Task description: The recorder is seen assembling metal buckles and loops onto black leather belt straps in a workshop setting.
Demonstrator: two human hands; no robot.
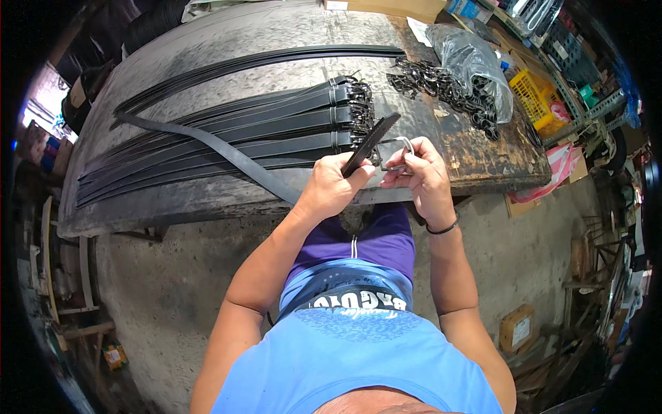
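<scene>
My left hand (332,186) is closed on a black leather belt strap (227,153); its punched end sticks up past my fingers, and the rest trails left over the table. In my right hand (426,181) I pinch a metal belt buckle (408,146), close beside the strap end. Whether the strap passes through the buckle I cannot tell. Just beyond my hands lies a pile of black belts (276,124), their buckle ends (358,103) gathered at the right. Farther back rests a stack of straps (276,62) with no buckles showing.
Loose buckles (448,86) are heaped at the table's right, partly under a clear plastic bag (469,55). The worn table (207,207) ends just in front of my body. A yellow crate (534,96) and shelving stand at the right; a cardboard box (517,328) sits on the floor.
</scene>
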